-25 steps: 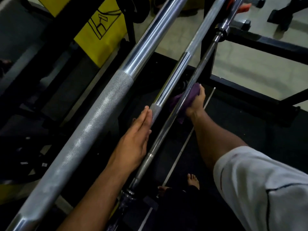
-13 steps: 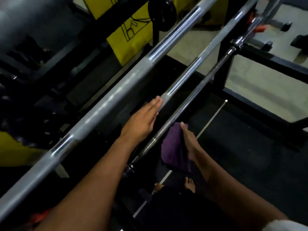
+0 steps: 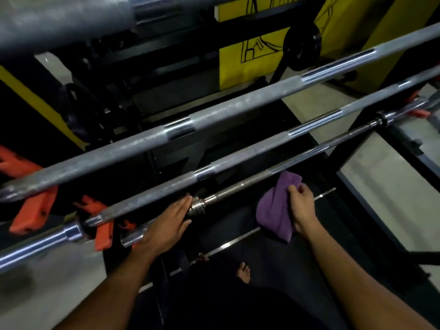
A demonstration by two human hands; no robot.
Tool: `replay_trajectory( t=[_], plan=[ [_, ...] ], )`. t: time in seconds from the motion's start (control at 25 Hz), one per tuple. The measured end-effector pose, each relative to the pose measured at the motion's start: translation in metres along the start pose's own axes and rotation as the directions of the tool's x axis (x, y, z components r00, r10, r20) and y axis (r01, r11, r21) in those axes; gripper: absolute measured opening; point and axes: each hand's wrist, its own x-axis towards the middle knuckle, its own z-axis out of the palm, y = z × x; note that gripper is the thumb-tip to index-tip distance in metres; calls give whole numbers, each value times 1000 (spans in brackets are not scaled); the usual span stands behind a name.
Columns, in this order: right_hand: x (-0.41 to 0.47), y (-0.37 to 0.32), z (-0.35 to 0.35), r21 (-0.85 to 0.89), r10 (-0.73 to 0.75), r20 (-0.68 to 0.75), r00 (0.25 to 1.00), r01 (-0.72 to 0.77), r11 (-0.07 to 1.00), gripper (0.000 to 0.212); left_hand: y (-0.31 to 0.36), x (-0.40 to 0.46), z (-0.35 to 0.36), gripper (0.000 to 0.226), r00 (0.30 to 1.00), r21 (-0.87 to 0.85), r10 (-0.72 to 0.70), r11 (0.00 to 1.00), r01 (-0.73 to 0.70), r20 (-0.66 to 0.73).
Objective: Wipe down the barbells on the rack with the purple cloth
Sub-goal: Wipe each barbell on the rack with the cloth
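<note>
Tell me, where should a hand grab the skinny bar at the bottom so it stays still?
Probably the bare shaft of the lowest barbell, between its collar and the purple cloth. Come from above and curl the fingers over it: it is thin, round and lies nearly level. The left hand rests flat by the collar.

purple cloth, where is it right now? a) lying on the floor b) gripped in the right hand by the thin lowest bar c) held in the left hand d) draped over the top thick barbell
b: the right hand grips the purple cloth, whose top edge reaches the thin dark lowest barbell, while the left hand rests flat with straight fingers on that bar's chrome sleeve end.
</note>
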Motion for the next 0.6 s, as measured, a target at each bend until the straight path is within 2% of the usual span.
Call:
replay_trajectory(
  t=[0.04,0.12,0.16,0.2,0.28,0.32,0.4,0.48,0.6],
  plan=[
    [7,-8,3,-200,-206,-32,978,195,960,21,-6,0,1,68,1000,-8,22,1000,-22,17],
    [22,-21,15,-493,-531,76,844,495,715,23,-20,3,2,68,995,-10,96,995,-96,21],
    [31,-24,22,-568,-585,183,790,571,593,27,-27,6,2,66,991,-6,134,991,-134,21],
    [42,-23,29,-634,-577,290,764,605,482,31,-34,10,2,64,985,6,169,986,-169,19],
    [59,-10,43,-752,-458,403,792,572,327,37,-44,14,5,59,971,34,239,970,-239,10],
    [64,-4,51,-787,-405,385,829,524,326,38,-46,14,9,58,962,66,271,960,-271,6],
    [61,0,69,-805,-347,297,889,429,409,40,-46,12,13,57,957,135,289,949,-285,-10],
    [42,3,89,-801,-359,275,892,419,428,37,-42,9,9,60,960,156,278,950,-272,-17],
    [-6,25,130,-765,-329,387,862,499,407,41,-42,9,3,63,964,178,264,950,-255,-26]
  ],
)
